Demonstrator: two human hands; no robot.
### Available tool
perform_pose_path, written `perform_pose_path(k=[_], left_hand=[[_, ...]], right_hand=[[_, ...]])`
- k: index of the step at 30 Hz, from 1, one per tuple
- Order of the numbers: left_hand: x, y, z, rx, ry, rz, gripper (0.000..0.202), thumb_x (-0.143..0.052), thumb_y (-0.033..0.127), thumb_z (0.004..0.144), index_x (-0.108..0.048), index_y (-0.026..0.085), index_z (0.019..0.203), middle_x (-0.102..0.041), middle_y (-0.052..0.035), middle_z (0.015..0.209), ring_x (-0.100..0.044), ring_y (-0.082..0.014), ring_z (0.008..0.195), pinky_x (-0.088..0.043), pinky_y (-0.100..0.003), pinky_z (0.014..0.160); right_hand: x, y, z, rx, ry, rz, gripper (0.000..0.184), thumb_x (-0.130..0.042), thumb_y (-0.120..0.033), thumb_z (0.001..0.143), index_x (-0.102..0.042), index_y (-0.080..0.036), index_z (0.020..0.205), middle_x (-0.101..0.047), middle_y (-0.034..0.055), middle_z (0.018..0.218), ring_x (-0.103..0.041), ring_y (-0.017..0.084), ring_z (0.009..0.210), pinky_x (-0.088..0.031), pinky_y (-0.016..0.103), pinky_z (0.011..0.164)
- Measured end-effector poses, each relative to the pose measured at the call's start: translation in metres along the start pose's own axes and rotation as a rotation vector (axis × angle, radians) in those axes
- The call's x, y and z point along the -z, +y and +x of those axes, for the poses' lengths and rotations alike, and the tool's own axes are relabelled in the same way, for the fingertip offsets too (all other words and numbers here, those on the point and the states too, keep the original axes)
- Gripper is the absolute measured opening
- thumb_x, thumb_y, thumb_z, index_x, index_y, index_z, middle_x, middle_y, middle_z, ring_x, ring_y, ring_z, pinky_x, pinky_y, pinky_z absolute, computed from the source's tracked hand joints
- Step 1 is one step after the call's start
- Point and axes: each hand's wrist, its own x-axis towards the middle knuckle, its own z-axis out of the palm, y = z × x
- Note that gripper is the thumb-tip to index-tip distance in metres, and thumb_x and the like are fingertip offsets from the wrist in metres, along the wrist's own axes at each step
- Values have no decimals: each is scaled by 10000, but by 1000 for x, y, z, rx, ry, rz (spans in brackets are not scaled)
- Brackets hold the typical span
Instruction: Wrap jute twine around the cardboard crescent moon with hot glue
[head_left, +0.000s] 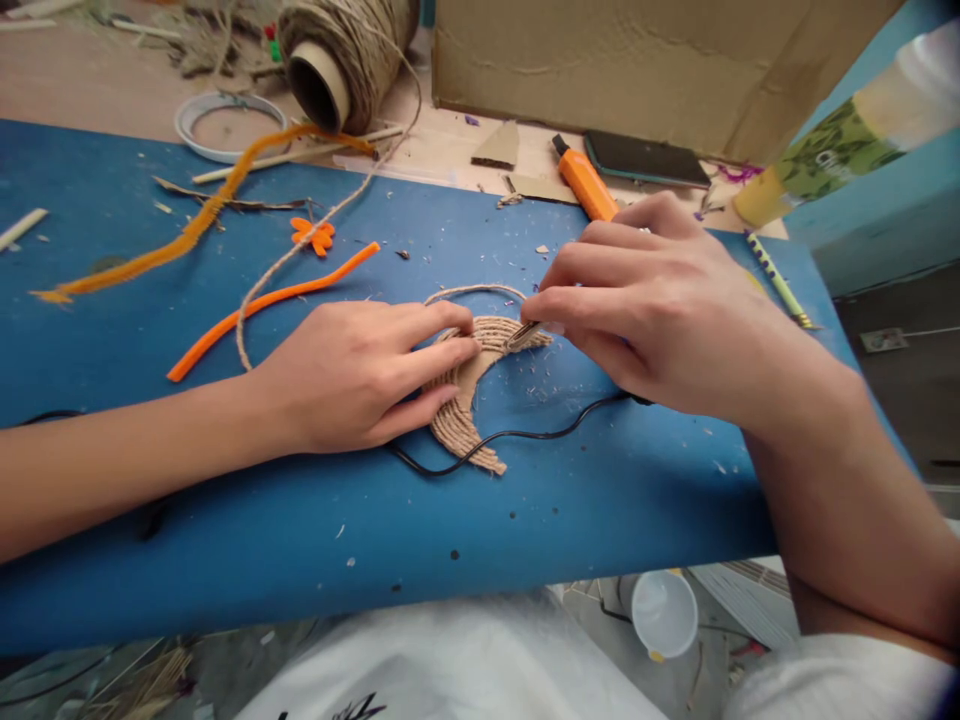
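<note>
A crescent-shaped piece of cardboard point(471, 372) lies on the blue table, much of it covered by curved rows of twine point(459, 430). My left hand point(360, 375) rests over its left side, fingers apart and fingertips pressing on the rows; the thumb is hidden. Above the upper horn, my right hand point(637, 300) pinches slim metal tweezers point(525, 335), their tips touching the twine near the inner edge. A loose strand of twine point(480, 289) arcs behind the crescent. The black cord point(525, 434) crosses its lower horn.
A big twine spool point(345, 60) lies at the back beside a white ring-shaped lid point(225, 125). Nearby are orange pipe cleaners point(180, 240), an orange stick point(277, 300), an orange cutter point(585, 182), a phone point(645, 160), a bottle point(840, 140) and a cardboard box point(637, 70).
</note>
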Motion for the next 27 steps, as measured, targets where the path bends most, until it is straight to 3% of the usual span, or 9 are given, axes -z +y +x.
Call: perform_pose_path(k=[3, 6, 8, 10, 13, 16, 18, 22, 27], left_hand=[[0, 0, 0, 3, 19, -17, 283, -518, 322, 1198, -680, 201, 1396, -809, -141, 1449, -854, -311, 1177, -648, -412, 824], [1, 0, 1, -6, 10, -3, 288, -533, 318, 1192, -690, 167, 1381, -806, -155, 1449, -856, -290, 1116, -630, -381, 798], [0, 1, 1, -11, 12, 4, 299, -527, 315, 1192, -694, 152, 1379, -804, -161, 1441, -851, -278, 1081, -628, -374, 795], [-3, 1, 1, -9, 25, 0, 308, -534, 312, 1187, -693, 145, 1392, -800, -167, 1438, -845, -274, 1091, -632, -372, 818], [-8, 1, -1, -5, 67, 0, 311, -530, 320, 1186, -686, 151, 1395, -799, -161, 1433, -838, -259, 1096, -624, -361, 832], [-8, 1, 0, -17, 56, 22, 312, -505, 315, 1194, -687, 144, 1380, -805, -156, 1429, -838, -253, 1112, -614, -352, 831], [-5, 1, 2, -23, 20, 43, 311, -514, 307, 1187, -689, 139, 1381, -804, -155, 1429, -838, -249, 1122, -617, -348, 838], [3, 8, 7, 20, -7, 119, 274, -540, 299, 1150, -716, 145, 1294, -803, -167, 1375, -829, -245, 1021, -621, -362, 791], [24, 19, 7, 159, -88, 264, 379, -536, 389, 1156, -713, 173, 900, -760, -143, 856, -734, -306, 698, -481, -433, 596]], right_hand=[[3, 5, -3, -10, 99, 61, 241, -494, -239, 1193, -730, -286, 1204, -803, 60, 1113, -740, 274, 1026, -464, 534, 1010], [5, 16, 5, -117, 252, 108, 116, -623, -258, 1129, -723, -293, 1175, -797, 68, 1053, -728, 264, 952, -470, 501, 929], [5, 26, 20, -177, 282, 151, 86, -685, -284, 1081, -747, -290, 1142, -804, 55, 1012, -707, 248, 878, -505, 459, 850], [5, 37, 44, -221, 261, 176, 182, -694, -246, 1051, -789, -252, 1207, -831, 68, 1051, -721, 245, 898, -559, 423, 863], [7, 49, 89, -389, 338, -43, 495, -674, -87, 995, -726, -122, 1486, -805, 187, 1397, -716, 356, 1303, -551, 535, 1132], [8, 52, 130, -432, 283, -229, 538, -666, -95, 1012, -672, -29, 1545, -674, 306, 1607, -593, 490, 1519, -507, 675, 1201], [3, 51, 151, -369, 197, -229, 437, -644, -131, 1037, -721, -49, 1460, -714, 280, 1559, -647, 440, 1443, -549, 611, 1164], [-22, 52, 176, -314, 109, -191, 296, -643, -156, 1009, -770, -206, 1272, -820, 146, 1350, -707, 332, 1198, -568, 491, 1031], [-35, 49, 158, -280, 130, -71, 239, -655, -179, 962, -752, -233, 1174, -839, 134, 1237, -707, 335, 1131, -511, 483, 960]])
